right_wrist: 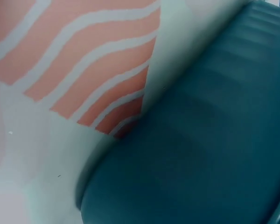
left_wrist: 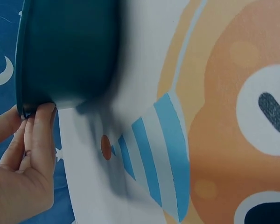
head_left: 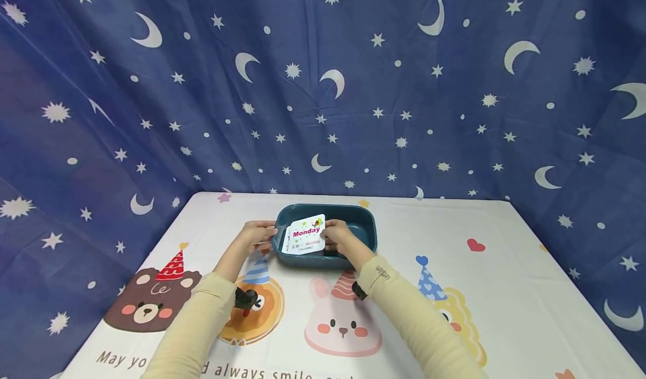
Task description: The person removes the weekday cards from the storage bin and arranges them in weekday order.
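Note:
A dark teal plastic basin (head_left: 364, 230) sits near the far side of the table. My left hand (head_left: 256, 233) pinches the basin's left rim between thumb and fingers; the left wrist view shows this hand (left_wrist: 25, 163) below the teal wall (left_wrist: 70, 51). Over the basin, my right hand (head_left: 339, 235) holds a small stack of white cards (head_left: 307, 234) by its right edge. The top card reads "Monday" in pink and bears a small colourful picture. In the right wrist view only the basin's outer side (right_wrist: 191, 140) appears; the right hand is out of that frame.
A white tablecloth (head_left: 429, 227) printed with cartoon animals covers the table. Behind it hangs a blue curtain (head_left: 353, 155) with moons and stars. Dark wrist-worn devices (head_left: 246, 298) show below the forearms.

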The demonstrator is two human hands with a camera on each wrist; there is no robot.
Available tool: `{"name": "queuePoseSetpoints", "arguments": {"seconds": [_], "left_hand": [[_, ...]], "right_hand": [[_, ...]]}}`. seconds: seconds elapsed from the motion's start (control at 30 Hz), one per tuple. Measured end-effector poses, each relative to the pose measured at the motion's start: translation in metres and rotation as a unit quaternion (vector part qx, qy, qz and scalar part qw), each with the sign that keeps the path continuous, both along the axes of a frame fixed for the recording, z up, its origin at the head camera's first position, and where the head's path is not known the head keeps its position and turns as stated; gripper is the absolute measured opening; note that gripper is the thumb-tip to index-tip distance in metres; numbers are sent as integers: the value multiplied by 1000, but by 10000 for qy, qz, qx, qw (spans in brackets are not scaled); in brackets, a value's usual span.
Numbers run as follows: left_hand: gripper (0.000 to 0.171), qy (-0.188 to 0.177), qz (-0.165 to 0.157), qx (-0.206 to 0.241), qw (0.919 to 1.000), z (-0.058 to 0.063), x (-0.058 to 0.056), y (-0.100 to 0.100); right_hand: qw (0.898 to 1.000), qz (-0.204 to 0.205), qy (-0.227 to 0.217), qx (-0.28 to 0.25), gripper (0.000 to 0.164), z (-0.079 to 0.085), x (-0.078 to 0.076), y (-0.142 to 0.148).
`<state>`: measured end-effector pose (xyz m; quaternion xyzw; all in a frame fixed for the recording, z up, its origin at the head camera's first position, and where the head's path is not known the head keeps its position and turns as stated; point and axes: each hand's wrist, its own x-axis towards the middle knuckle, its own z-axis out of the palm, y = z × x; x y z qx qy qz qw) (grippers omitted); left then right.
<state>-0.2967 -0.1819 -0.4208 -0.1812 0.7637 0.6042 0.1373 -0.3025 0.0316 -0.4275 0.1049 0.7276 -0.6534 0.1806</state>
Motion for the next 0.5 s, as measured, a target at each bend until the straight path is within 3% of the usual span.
{"name": "queuePoseSetpoints", "arguments": {"seconds": [0.3,0.5], "left_hand": [[41,-13,-2,55,10000,0,-2,-1],[41,252,-184,-88,9995,1,-1,0]], "right_hand": [[9999,31,52,98,50,4,1,8],[10000,-16,57,52,49,8,1,15]]}}
